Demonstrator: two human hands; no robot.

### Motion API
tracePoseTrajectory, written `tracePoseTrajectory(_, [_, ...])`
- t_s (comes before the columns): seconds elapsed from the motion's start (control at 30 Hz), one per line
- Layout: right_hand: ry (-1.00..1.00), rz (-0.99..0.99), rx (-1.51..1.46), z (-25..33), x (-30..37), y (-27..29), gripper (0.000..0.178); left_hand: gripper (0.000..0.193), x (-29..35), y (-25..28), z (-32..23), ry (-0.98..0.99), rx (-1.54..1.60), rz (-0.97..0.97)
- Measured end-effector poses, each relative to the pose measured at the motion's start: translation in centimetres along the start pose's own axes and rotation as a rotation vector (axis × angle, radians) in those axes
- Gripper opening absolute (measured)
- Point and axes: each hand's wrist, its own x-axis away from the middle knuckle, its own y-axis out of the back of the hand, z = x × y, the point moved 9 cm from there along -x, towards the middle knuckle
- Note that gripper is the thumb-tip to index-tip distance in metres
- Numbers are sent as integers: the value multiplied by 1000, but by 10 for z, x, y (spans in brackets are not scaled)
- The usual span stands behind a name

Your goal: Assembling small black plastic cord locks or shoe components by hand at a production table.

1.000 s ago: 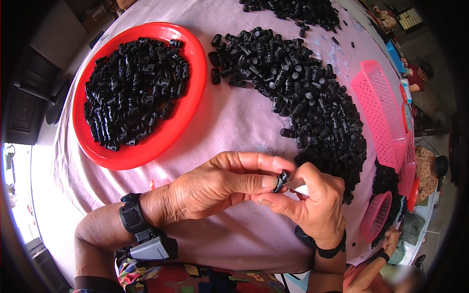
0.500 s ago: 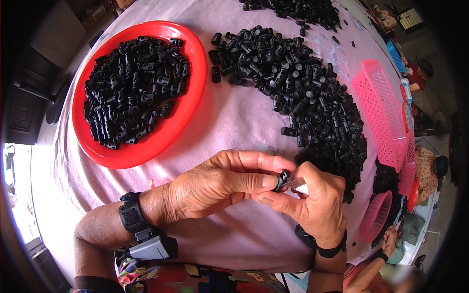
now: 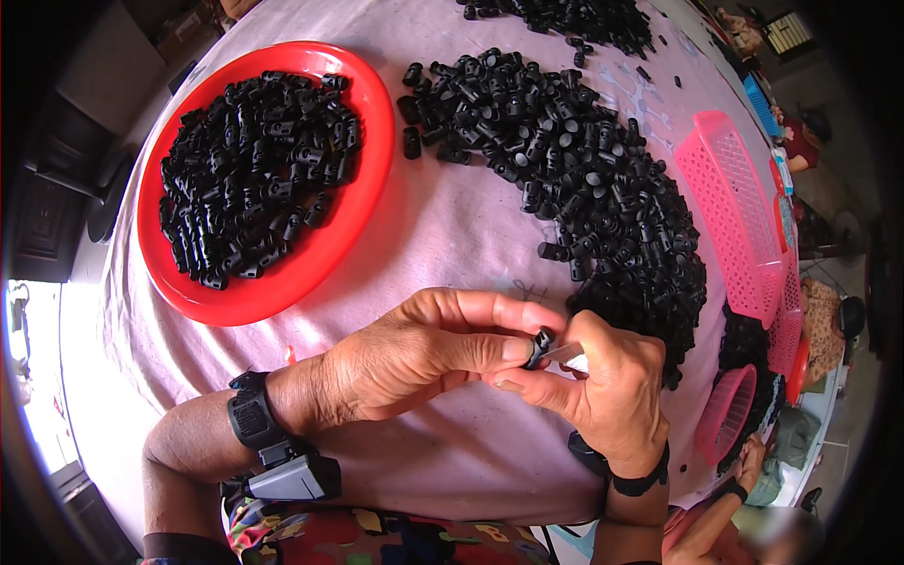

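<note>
Between the thumb and fingers of my left hand (image 3: 405, 356) is a small black plastic cord lock (image 3: 540, 345). My right hand (image 3: 617, 400) pinches a thin, pale blade (image 3: 565, 352) with a white part at the grip. Its tip reaches the cord lock, though the exact contact is too small to make out. Just beyond my right hand lies a large curved pile of black cord locks (image 3: 612, 202). To the left, a red plate (image 3: 373, 141) carries a heap of similar black pieces.
A pink cloth (image 3: 424, 254) covers the table. Another black pile (image 3: 574, 21) lies at the far edge. Pink perforated baskets (image 3: 730, 217) stand at the right, near a smaller pink basket (image 3: 727, 414). A co-worker's hand (image 3: 750, 460) shows at the lower right.
Both hands stay almost in place, with only a slight shift of the cord lock and blade. The whole view has moved very slightly.
</note>
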Motion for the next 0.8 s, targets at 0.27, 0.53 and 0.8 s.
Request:
tracePoseTrajectory(0.27, [21,4,12,0,0,1,43,32,0,-1,0,-5,-22,10])
tracePoseTrajectory(0.53, [18,10,-17,5,-1,-1,44,32,-1,-3,-1,-24,25,-1])
tracePoseTrajectory(0.8, [15,-31,-47,-2,1,3,45,35,1,-1,2,14,45,-22])
